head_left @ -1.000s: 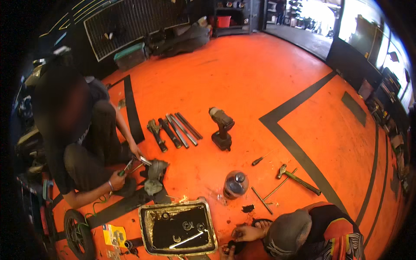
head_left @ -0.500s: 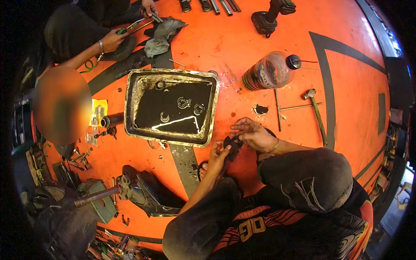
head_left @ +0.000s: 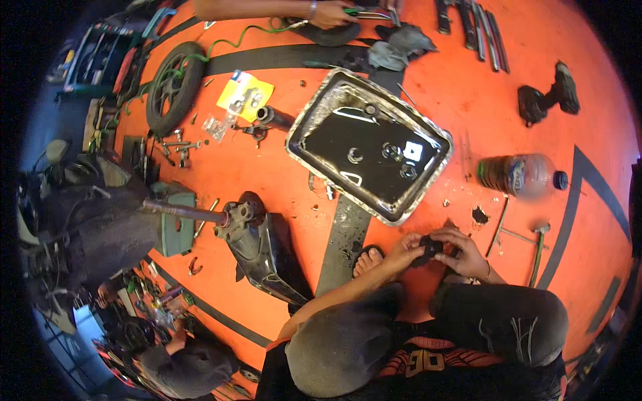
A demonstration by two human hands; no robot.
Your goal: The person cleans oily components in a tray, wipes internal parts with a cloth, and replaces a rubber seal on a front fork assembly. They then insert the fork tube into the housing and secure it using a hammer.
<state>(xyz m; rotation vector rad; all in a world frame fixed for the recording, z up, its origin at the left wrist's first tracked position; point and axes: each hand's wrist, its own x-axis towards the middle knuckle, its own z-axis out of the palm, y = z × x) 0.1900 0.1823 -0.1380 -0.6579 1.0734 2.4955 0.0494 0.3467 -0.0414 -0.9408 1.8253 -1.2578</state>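
My left hand [head_left: 404,254] and my right hand [head_left: 467,256] meet in front of my knees. Between their fingers is a small black crumpled piece that looks like cloth [head_left: 428,251]; whether it wraps anything is hidden. Just beyond the hands lies a grimy metal tray [head_left: 302,119] of dark, shiny liquid. Several ring-shaped parts [head_left: 354,155] sit in that liquid. To the right of the tray, a clear plastic bottle [head_left: 525,175] with a dark cap rests on its side.
Right of me are a T-handle wrench [head_left: 500,230] and a hammer [head_left: 539,252]; farther off lie a cordless driver [head_left: 550,95] and metal tubes [head_left: 481,37]. A co-worker's arm [head_left: 261,9] reaches in above a grey rag [head_left: 391,55]. A black vehicle part [head_left: 257,248] and a wheel [head_left: 175,89] are left.
The view has swung left, so the tray and tools appear farther right. My hands have come closer together around the black piece, and my right fingers now bend over it.
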